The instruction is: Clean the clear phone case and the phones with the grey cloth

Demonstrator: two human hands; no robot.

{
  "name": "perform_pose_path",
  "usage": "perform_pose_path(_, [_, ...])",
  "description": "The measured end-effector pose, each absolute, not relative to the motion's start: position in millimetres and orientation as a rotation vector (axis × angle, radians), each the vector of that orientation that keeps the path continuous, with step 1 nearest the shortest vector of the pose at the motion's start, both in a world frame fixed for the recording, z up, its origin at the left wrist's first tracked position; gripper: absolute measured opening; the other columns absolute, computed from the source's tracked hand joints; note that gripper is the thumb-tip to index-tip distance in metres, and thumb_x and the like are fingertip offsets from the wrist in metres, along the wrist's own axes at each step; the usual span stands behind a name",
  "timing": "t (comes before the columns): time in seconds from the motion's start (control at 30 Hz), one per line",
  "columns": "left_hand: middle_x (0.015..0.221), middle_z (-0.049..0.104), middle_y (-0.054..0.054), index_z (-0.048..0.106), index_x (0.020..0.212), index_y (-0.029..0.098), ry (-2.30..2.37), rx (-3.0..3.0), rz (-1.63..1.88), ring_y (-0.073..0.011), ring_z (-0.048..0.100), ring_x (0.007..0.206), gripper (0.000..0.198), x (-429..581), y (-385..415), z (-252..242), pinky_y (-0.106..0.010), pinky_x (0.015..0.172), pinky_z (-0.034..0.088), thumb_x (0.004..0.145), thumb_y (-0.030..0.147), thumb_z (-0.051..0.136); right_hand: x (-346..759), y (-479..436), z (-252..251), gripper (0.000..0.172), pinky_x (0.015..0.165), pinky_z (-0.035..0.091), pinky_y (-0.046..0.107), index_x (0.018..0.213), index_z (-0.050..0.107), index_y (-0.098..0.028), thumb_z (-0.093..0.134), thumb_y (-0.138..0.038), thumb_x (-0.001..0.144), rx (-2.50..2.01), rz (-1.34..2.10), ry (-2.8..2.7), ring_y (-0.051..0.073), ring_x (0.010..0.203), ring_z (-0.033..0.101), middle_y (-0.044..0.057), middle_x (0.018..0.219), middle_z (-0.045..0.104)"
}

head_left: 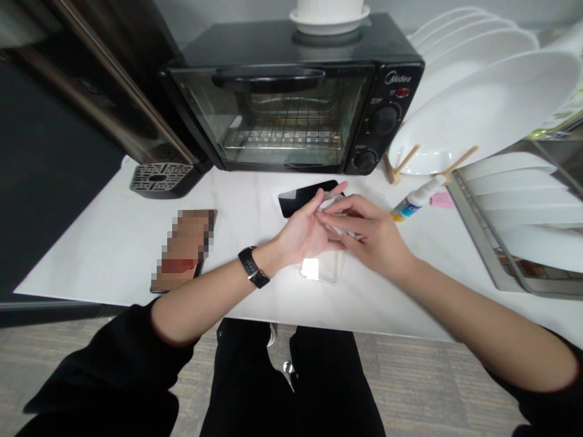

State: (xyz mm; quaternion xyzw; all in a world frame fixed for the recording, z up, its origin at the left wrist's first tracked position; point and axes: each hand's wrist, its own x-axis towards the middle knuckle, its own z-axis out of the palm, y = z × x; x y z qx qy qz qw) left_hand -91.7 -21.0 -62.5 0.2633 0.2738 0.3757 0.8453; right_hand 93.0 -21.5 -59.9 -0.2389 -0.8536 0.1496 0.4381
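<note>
My left hand (pixel 304 230), with a black watch on its wrist, lies palm-up over the white counter (pixel 104 243), fingers stretched out. A small white wipe or cloth (pixel 328 202) rests on its fingertips. My right hand (pixel 370 232) meets it from the right and pinches that white piece with thumb and fingers. Just behind the hands a black phone (pixel 300 197) lies flat, screen dark. Under the hands a clear phone case (pixel 321 268) lies on the counter, catching a bright glare.
A second phone (pixel 184 249) lies at the left. A small spray bottle (pixel 416 200) lies at the right beside a pink note (pixel 441 199). A black toaster oven (pixel 296 97) stands behind, white plates (pixel 492 103) in racks at right, a dark appliance (pixel 113 91) at left.
</note>
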Motion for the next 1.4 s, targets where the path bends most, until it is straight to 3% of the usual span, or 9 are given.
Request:
perform_pose_path(0.17, [0.117, 0.082, -0.004, 0.028, 0.178, 0.04, 0.592, 0.723, 0.768, -0.0278, 0.081, 0.112, 0.083, -96, -19, -63, -0.047, 0.105, 0.062, 0.106, 0.077, 0.047, 87, -36, -53, 0.026, 0.083, 0.062, 0.032, 0.113, 0.082, -0.024, 0.066, -0.005, 0.104, -0.251, 0.548, -2.425, 0.017, 0.096, 0.077, 0.002, 0.104, 0.083])
perform_pose_path(0.27, [0.119, 0.081, -0.005, 0.03, 0.178, 0.041, 0.571, 0.683, 0.774, -0.0284, 0.081, 0.116, 0.079, -97, -20, -60, -0.046, 0.107, 0.061, 0.108, 0.075, 0.045, 90, -37, -43, 0.02, 0.085, 0.06, 0.03, 0.107, 0.082, -0.022, 0.069, -0.007, 0.103, -0.219, 0.716, -2.516, 0.016, 0.097, 0.077, 0.002, 0.104, 0.083])
perform_pose_path(0.47, [0.102, 0.08, -0.003, 0.04, 0.174, 0.04, 0.536, 0.57, 0.756, -0.0246, 0.079, 0.089, 0.063, -98, -21, -55, -0.048, 0.099, 0.061, 0.116, 0.064, 0.031, 111, -15, -30, 0.014, 0.084, 0.059, 0.034, 0.101, 0.081, -0.023, 0.07, -0.015, 0.104, -0.548, 0.697, -2.497, 0.02, 0.097, 0.076, 0.005, 0.104, 0.081])
perform_pose_path(0.63, [0.111, 0.082, -0.011, 0.072, 0.14, 0.024, 0.516, 0.507, 0.683, -0.0317, 0.081, 0.106, 0.062, -98, -18, -62, -0.057, 0.108, 0.057, 0.113, 0.069, 0.038, 111, -7, -36, 0.015, 0.089, 0.06, 0.038, 0.107, 0.077, -0.024, 0.067, -0.015, 0.102, -0.777, 0.446, -2.175, 0.024, 0.104, 0.077, 0.007, 0.111, 0.081])
perform_pose_path(0.73, [0.111, 0.082, -0.013, 0.077, 0.117, 0.018, 0.502, 0.506, 0.651, -0.0323, 0.081, 0.107, 0.066, -96, -19, -64, -0.057, 0.11, 0.056, 0.114, 0.069, 0.036, 103, -13, -41, 0.009, 0.083, 0.059, 0.034, 0.104, 0.074, -0.023, 0.071, -0.015, 0.1, -0.865, 0.422, -2.013, 0.021, 0.095, 0.075, 0.005, 0.103, 0.08])
perform_pose_path(0.87, [0.1, 0.082, -0.005, 0.066, 0.154, 0.026, 0.501, 0.529, 0.735, -0.0223, 0.079, 0.091, 0.058, -92, -23, -59, -0.044, 0.103, 0.059, 0.117, 0.06, 0.037, 92, -25, -47, 0.011, 0.07, 0.053, 0.028, 0.105, 0.072, -0.023, 0.075, -0.015, 0.099, -0.773, 0.578, -2.079, 0.016, 0.082, 0.071, 0.001, 0.101, 0.081])
perform_pose_path(0.97, [0.094, 0.08, -0.002, 0.041, 0.175, 0.034, 0.518, 0.584, 0.771, -0.02, 0.078, 0.084, 0.063, -92, -25, -55, -0.036, 0.092, 0.06, 0.117, 0.059, 0.036, 86, -34, -48, 0.01, 0.082, 0.055, 0.03, 0.108, 0.074, -0.022, 0.074, -0.014, 0.101, -0.532, 0.693, -2.306, 0.018, 0.091, 0.074, 0.002, 0.104, 0.083])
perform_pose_path(1.17, [0.121, 0.083, -0.007, 0.036, 0.176, 0.044, 0.581, 0.677, 0.753, -0.0224, 0.08, 0.095, 0.073, -92, -26, -57, -0.037, 0.094, 0.058, 0.111, 0.076, 0.039, 90, -42, -30, 0.019, 0.09, 0.051, 0.034, 0.095, 0.074, -0.023, 0.065, -0.009, 0.104, -0.354, 0.892, -2.619, 0.017, 0.09, 0.071, -0.001, 0.092, 0.081])
perform_pose_path(1.4, [0.106, 0.082, -0.006, 0.042, 0.174, 0.038, 0.506, 0.592, 0.757, -0.0251, 0.08, 0.094, 0.067, -95, -23, -59, -0.048, 0.103, 0.059, 0.114, 0.067, 0.039, 118, -19, -12, 0.018, 0.078, 0.049, 0.032, 0.091, 0.073, -0.025, 0.069, -0.009, 0.097, -0.636, 0.722, -2.63, 0.019, 0.089, 0.073, 0.0, 0.097, 0.081])
